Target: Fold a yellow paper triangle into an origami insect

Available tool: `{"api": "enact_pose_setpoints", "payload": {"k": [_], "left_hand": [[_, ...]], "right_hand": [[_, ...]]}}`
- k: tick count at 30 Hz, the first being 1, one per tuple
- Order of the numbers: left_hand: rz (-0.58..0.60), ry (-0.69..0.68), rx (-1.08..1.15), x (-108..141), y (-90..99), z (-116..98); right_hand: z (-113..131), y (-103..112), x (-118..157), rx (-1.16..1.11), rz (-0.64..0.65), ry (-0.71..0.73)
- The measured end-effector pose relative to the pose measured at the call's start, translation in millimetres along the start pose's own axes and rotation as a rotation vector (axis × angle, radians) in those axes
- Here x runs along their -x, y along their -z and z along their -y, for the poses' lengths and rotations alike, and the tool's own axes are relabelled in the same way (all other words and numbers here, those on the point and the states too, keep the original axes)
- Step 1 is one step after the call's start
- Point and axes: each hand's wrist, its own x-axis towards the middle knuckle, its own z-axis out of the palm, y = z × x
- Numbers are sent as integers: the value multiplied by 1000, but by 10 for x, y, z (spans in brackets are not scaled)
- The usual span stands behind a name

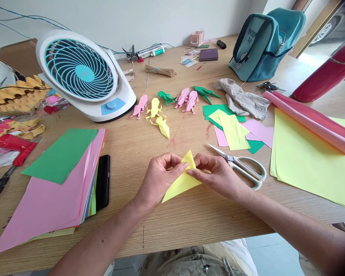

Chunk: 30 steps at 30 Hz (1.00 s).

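Observation:
A folded piece of yellow paper (181, 184) is held just above the table between both hands. My left hand (160, 174) pinches its upper left part, thumb on the front face. From the other side, my right hand (214, 172) grips the paper's right edge, thumb and fingers closed on it. The fingertips behind the paper are partly hidden. White-handled scissors (248, 168) lie beside my right hand, tips pointing up and left. Farther back sit several folded paper figures: a yellow one (154, 108), a pink one (140, 106) and a green one (166, 97).
Cut paper pieces (234, 132) lie beyond the scissors. Large yellow sheets (313, 161) cover the right side, near a red bottle (324, 73). To the left are a stack of coloured paper (54, 203), a black phone (103, 180) and a fan (83, 73). A teal bag (264, 46) stands behind.

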Motion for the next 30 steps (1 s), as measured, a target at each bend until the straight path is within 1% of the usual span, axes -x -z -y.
{"api": "enact_pose_setpoints", "payload": {"k": [6,10,13,16,19,21,24,27,29,30], "left_hand": [[-9,-19,44,-18,-2,10],[-24,-11,79,-12,-9,5],[-2,-59,42,-4,-16,-28],[55,-114,-34,-7,-32,-74],[107,-112,-99,-15,-55,-93],[120,-96,-130,-15,-70,-92],[95,-102,-199,-10,-86,-95],[36,-189,-333,-8,-93,-114],[36,-222,-396,-13,-87,-126],[52,-217,-411,-16,-82,-131]], "right_hand": [[-2,26,-19,-165,-10,-58],[-3,39,-7,-166,-10,-23],[-14,45,6,-93,-41,38],[-8,42,17,40,-97,101],[12,26,29,161,-119,136],[23,13,39,232,-115,170],[28,1,55,329,-115,233],[31,-2,62,390,-117,276],[37,-2,61,409,-110,282],[41,-3,60,416,-105,280]]}}
